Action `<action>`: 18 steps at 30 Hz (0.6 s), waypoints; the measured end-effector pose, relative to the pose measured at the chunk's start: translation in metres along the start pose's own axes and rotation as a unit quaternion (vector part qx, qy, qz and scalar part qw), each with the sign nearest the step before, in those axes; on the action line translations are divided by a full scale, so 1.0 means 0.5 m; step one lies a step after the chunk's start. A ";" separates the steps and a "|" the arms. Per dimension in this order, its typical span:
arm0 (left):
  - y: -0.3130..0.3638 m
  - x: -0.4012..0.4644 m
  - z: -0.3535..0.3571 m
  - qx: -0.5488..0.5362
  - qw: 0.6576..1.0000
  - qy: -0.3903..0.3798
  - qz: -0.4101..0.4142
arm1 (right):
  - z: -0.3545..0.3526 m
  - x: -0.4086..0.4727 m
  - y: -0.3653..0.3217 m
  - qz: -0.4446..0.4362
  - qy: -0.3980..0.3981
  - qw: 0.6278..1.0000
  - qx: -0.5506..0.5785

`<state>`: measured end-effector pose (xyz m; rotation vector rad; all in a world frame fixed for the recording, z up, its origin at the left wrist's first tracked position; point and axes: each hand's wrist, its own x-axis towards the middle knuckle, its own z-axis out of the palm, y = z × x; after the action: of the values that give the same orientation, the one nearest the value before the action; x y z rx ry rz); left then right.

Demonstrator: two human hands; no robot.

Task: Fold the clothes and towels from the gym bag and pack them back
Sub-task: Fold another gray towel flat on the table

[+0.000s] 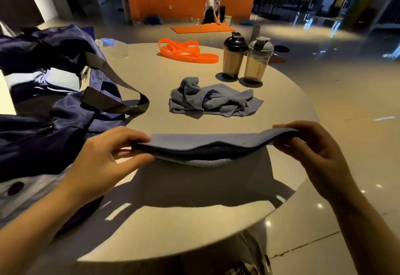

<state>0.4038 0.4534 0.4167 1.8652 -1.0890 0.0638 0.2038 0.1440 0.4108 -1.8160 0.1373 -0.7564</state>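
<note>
Left grip: the left hand [108, 155] pinches the left end of the folded towel [207, 147], thumb underneath and fingers curled over the top edge.
Right grip: the right hand [313, 145] pinches the right end of the same towel, fingertips on top, thumb below.
Folded towel: blue-grey, doubled into a long flat band, held level between the two hands just above the near part of the surface [194, 220]; its middle sags a little and its layers show along the near edge.
Shadow: a dark shadow of towel and arms lies on the surface below the hands.
Second towel: a crumpled towel [212, 99] of the same blue-grey lies in a heap at the middle of the surface, beyond the held one and apart from it.
Gym bag: the gym bag [47, 93], navy and shiny, sits open along the left edge of the surface, just beside the left hand; a black strap [121, 88] loops out of it toward the crumpled towel.
Shaker bottles: two shaker bottles [246, 58] stand upright side by side near the far right edge, one with a black lid, one with a grey lid.
Resistance bands: orange resistance bands [186, 50] lie tangled near the far edge.
Plastic container: a clear plastic container [112, 46] sits at the far left edge, behind the bag.
Background: a person [214, 8] crouches over an orange mat [202, 29] on the floor.
</note>
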 end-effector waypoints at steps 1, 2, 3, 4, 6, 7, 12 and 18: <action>0.013 0.005 -0.007 -0.006 1.000 0.012 -0.012 | -0.002 0.006 -0.014 -0.018 0.004 1.000 -0.010; 0.025 0.010 -0.013 -0.010 0.999 0.027 -0.018 | -0.002 0.012 -0.030 -0.029 0.015 0.999 -0.011; 0.040 0.016 -0.021 -0.016 0.999 0.041 -0.026 | -0.011 0.017 -0.040 -0.043 0.034 0.998 -0.036; 0.059 0.023 -0.028 -0.035 0.997 0.053 -0.035 | -0.015 0.022 -0.058 -0.048 0.054 0.996 -0.043; 0.097 0.037 -0.050 -0.112 0.990 0.068 -0.056 | -0.031 0.031 -0.091 -0.060 0.100 0.992 -0.051; 0.113 0.042 -0.061 -0.160 0.983 0.065 -0.064 | -0.039 0.036 -0.105 -0.066 0.114 0.989 -0.062; 0.071 0.052 -0.063 -0.190 0.967 -0.010 -0.171 | -0.027 0.078 -0.101 0.050 0.101 0.990 -0.086; -0.059 0.033 0.016 -0.073 0.938 -0.093 -0.326 | 0.045 0.117 0.064 0.181 0.038 0.952 -0.245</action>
<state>0.4314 0.4414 0.3992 2.0321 -0.5260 -0.5714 0.2709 0.1238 0.4033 -2.1410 0.7451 -0.5581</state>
